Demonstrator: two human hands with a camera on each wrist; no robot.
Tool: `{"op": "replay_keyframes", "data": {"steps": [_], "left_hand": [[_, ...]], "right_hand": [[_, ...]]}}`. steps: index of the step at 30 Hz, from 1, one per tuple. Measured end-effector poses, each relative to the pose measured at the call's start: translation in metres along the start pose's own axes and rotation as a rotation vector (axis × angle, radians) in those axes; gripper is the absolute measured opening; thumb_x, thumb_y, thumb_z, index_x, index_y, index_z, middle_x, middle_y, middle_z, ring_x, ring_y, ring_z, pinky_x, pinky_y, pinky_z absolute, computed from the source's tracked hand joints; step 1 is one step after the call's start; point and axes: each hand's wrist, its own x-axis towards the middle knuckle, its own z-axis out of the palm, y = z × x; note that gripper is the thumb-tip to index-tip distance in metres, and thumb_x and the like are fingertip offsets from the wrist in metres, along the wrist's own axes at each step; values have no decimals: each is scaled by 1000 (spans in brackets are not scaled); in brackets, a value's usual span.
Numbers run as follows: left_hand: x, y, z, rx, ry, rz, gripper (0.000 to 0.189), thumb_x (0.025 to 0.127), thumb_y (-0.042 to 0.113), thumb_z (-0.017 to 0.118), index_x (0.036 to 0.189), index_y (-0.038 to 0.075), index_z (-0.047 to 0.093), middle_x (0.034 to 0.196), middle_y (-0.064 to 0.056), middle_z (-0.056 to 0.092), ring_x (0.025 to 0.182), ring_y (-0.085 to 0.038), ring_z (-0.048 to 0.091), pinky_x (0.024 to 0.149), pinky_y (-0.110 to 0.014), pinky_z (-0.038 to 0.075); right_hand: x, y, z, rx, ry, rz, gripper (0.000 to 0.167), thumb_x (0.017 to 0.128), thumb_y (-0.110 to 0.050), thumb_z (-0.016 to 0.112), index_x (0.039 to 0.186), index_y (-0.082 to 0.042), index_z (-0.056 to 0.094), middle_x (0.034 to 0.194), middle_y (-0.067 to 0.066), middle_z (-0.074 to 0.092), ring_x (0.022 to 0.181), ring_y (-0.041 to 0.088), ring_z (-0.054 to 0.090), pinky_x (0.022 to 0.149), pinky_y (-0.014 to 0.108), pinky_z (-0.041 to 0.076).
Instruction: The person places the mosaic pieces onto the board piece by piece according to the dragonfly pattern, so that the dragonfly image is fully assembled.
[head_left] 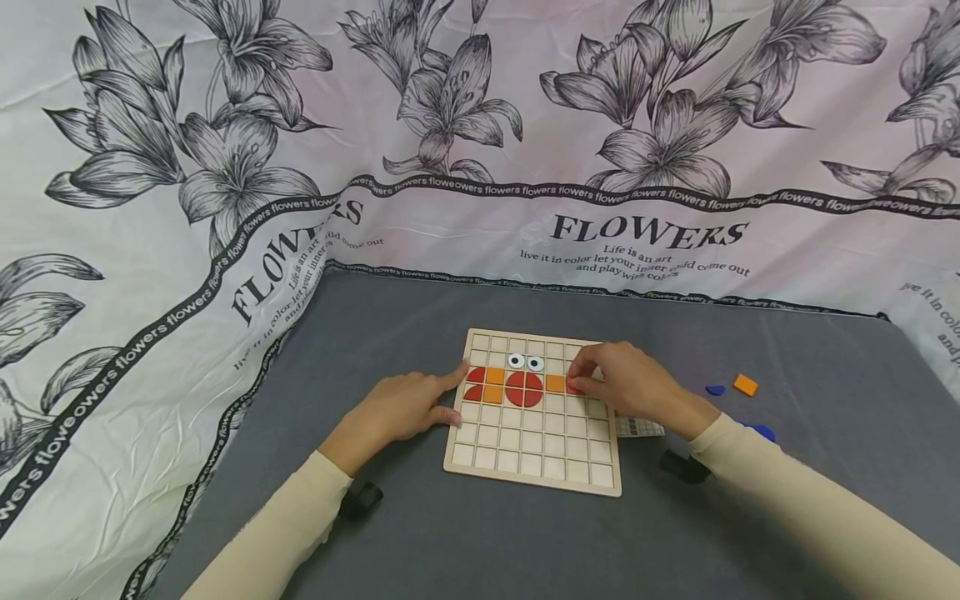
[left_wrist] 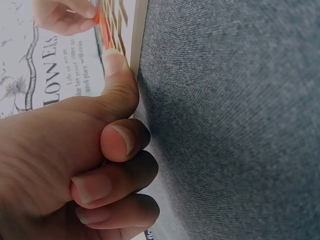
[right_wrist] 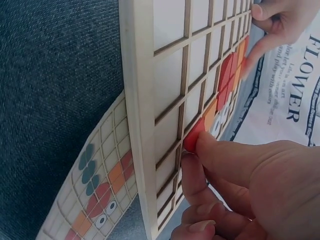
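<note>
A wooden grid board (head_left: 532, 442) lies on the grey table. My left hand (head_left: 405, 406) touches its left edge with the index finger and thumb spread apart; the other fingers are bent in the left wrist view. Between thumb and fingers, my right hand (head_left: 628, 379) pinches a small red tile (right_wrist: 194, 136) at a cell near the board's right side. Beside it sits an orange square tile (head_left: 555, 383). Red quarter tiles (head_left: 516, 383) form a circle mid-board, under two eye tiles (head_left: 516, 361). More orange tiles (head_left: 495, 377) and red tiles (head_left: 476, 375) fill cells at the left.
A printed pattern card (right_wrist: 102, 165) showing eyes and green, red and orange shapes lies partly under the board's right side. Further right are an orange square (head_left: 745, 384) and blue pieces (head_left: 763, 432). Flower-printed cloth (head_left: 450, 225) hangs behind the table.
</note>
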Motion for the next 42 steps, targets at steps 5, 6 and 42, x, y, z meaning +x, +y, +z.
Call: {"op": "replay_keyframes", "data": {"steps": [5,6,42], "left_hand": [[1,1,0,-1,-1,1,86,96,52,72,168,30,31,138,-12,69,104,-21,66,79,-45,52],[1,1,0,-2,-1,1,86,96,52,72,168,30,31,138,-12,69,104,-21,66,79,-45,52],[-3,5,-1,29,19,-2,87,95,50,73,168,27,33,130,-14,72,102,-23,68,76,-44,52]], "right_hand": [[0,-2,1,-35,15,2,4,99,-20,78,101,-17,79,93,-7,76,74,12,60,63,32,48],[0,-2,1,-40,17,1,5,99,-20,78,101,-16,79,93,-7,76,74,11,60,63,32,48],[-102,52,-47,-59,190,18,18,105,-27,70,117,-15,77,96,-5,74,63,3,53,55,28,43]]}}
